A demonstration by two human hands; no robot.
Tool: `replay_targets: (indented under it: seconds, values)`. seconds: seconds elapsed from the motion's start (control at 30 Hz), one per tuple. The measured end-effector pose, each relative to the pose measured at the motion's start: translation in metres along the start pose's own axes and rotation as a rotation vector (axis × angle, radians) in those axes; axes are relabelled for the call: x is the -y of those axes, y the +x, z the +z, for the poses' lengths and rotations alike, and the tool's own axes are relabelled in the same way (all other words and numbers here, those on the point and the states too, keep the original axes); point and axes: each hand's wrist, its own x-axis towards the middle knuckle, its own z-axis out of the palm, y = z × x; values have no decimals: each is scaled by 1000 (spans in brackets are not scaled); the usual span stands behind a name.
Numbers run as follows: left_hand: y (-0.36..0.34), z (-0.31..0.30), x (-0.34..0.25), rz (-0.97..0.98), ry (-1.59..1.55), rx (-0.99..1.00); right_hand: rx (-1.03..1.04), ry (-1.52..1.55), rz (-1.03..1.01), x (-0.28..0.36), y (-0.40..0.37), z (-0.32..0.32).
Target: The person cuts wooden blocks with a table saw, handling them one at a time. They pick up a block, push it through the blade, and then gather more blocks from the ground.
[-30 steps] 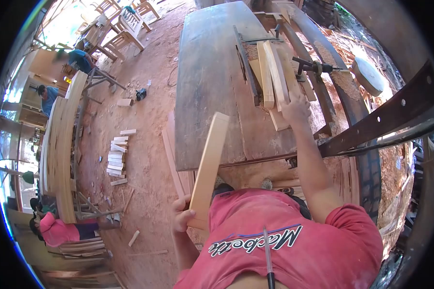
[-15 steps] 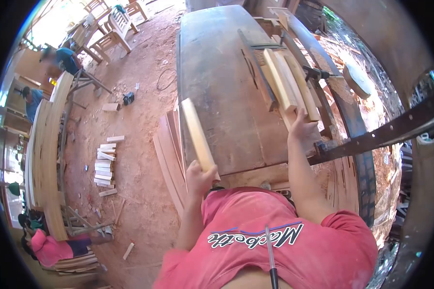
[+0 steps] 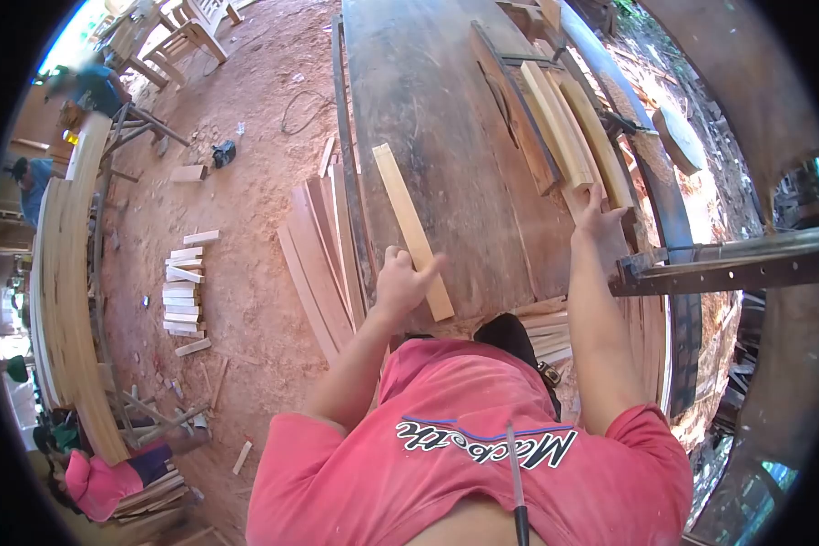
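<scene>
A pale wooden piece [image 3: 399, 200] lies slanted on the left part of the dark worktable [image 3: 409, 82]. Over its lower half is my left hand [image 3: 408, 284], fingers bent at the left side and thumb stretched away over the wood; the near end shows below the hand. My right hand [image 3: 597, 218] is at the near end of the pale pieces [image 3: 560, 132] beside the dark wooden guide [image 3: 514, 118], its fingers closed round an end. A curved piece [image 3: 596, 136] lies just to their right.
Reddish boards [image 3: 311, 259] lean at the table's left side. Short blocks [image 3: 182, 300] lie in a row on the dirt floor. A metal bar [image 3: 728, 273] juts in from the right. Long planks [image 3: 68, 300] and several people are at the far left.
The left wooden piece has shifted right, onto the table, and my left hand has moved up along it, its thumb now apart. The view has shifted; my right hand remains at the pieces' near end.
</scene>
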Motion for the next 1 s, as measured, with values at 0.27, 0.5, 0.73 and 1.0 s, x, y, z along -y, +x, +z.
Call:
replay_targets:
  seconds: [0.27,0.5,0.73,1.0]
  values:
    - [12,6,39,-137,-849,127,-182,-75,-41,1,37,78]
    - [17,15,48,-218,-770,-74,-142,-29,-71,9,60,89]
    - [31,8,43,-424,-1061,-83,249,597,-262,-2,77,47]
    - [6,70,21,-147,-2276,488,1511,289,-472,39,-172,-65]
